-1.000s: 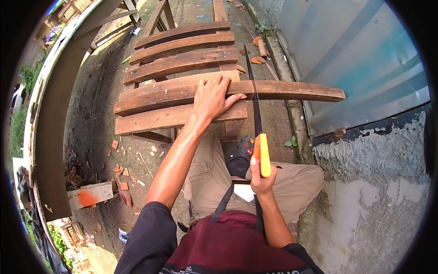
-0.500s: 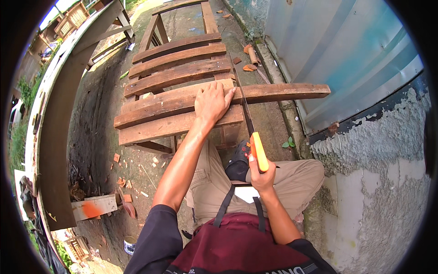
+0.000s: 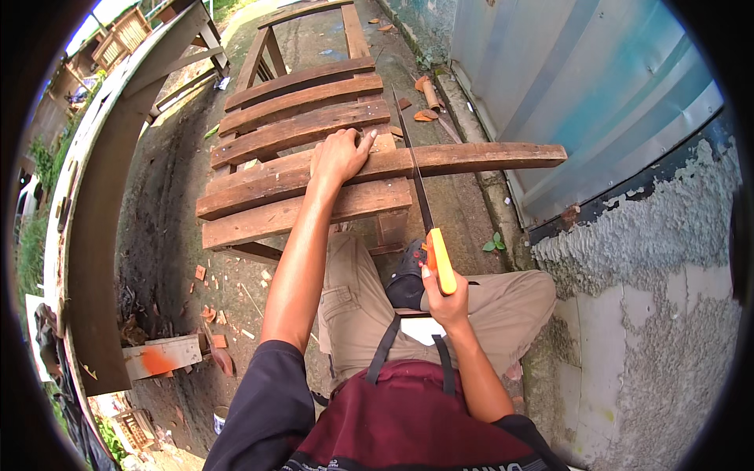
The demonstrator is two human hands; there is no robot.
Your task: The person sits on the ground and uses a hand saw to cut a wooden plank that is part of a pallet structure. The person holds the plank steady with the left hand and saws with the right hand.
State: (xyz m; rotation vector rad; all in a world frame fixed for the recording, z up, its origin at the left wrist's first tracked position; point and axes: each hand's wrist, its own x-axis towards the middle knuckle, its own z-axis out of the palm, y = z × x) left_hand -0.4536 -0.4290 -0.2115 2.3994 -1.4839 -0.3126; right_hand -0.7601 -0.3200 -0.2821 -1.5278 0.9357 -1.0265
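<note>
A long wooden board (image 3: pixel 471 158) lies across a slatted wooden frame (image 3: pixel 306 143), and its right end juts out past the slats. My left hand (image 3: pixel 339 158) is pressed on the board, thumb pointing to the right and fingers curled over the far edge. In my right hand (image 3: pixel 448 302), close to my lap, is the yellow handle of a handsaw (image 3: pixel 442 259). The saw's dark blade points away from me and crosses the board just right of the frame. I cannot tell how deep the teeth sit in the wood.
A corrugated metal sheet (image 3: pixel 581 102) and a rough, peeling wall (image 3: pixel 644 235) stand close on the right. At left is a long wooden bench (image 3: pixel 94 259). Wood scraps (image 3: pixel 220 341) litter the ground, near an orange-marked offcut (image 3: pixel 165 357). My crossed legs are below the frame.
My left hand has slid left along the board, away from the saw, and its fingers now curl over the far edge. The saw has shifted slightly left, with its blade across the board.
</note>
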